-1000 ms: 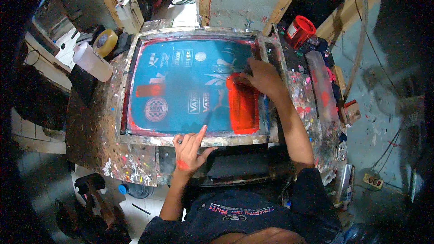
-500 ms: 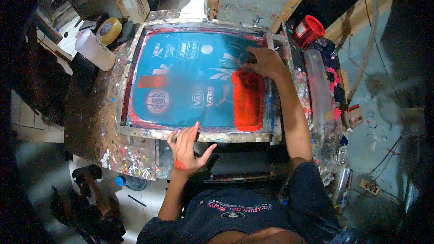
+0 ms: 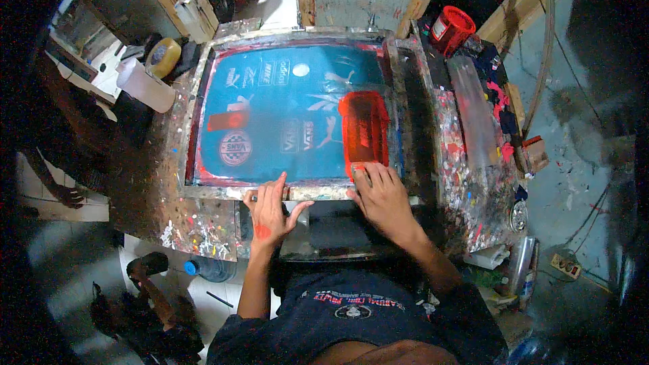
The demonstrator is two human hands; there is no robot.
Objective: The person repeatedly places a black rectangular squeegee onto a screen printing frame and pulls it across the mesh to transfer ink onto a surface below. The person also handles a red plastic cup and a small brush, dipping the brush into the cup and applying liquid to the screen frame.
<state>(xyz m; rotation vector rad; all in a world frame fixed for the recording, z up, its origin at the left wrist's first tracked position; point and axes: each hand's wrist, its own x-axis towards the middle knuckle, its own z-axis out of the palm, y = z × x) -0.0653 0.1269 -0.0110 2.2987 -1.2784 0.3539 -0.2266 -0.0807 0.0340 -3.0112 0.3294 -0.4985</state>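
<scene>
A blue mesh screen [image 3: 263,98] with pale printed designs sits in a paint-stained frame [image 3: 233,191], carrying a small red smear on the left and a thick red ink patch [image 3: 365,125] on the right. My left hand [image 3: 270,209] rests on the frame's near edge, fingers spread, with a red stain by the wrist. My right hand [image 3: 382,199] has its fingers bent at the near end of that ink patch; whatever they grip is mostly hidden under them.
A white jug [image 3: 145,88] and tape roll [image 3: 162,55] stand left, a red can [image 3: 449,27] and long translucent piece [image 3: 470,108] right. Another person's hand [image 3: 71,196] hangs at far left; someone is also at lower left [image 3: 155,311]. A power strip [image 3: 564,265] lies lower right.
My right hand has moved from the far end of the red patch down to its near end. My left hand stays at the front edge. A person's arm has appeared at far left.
</scene>
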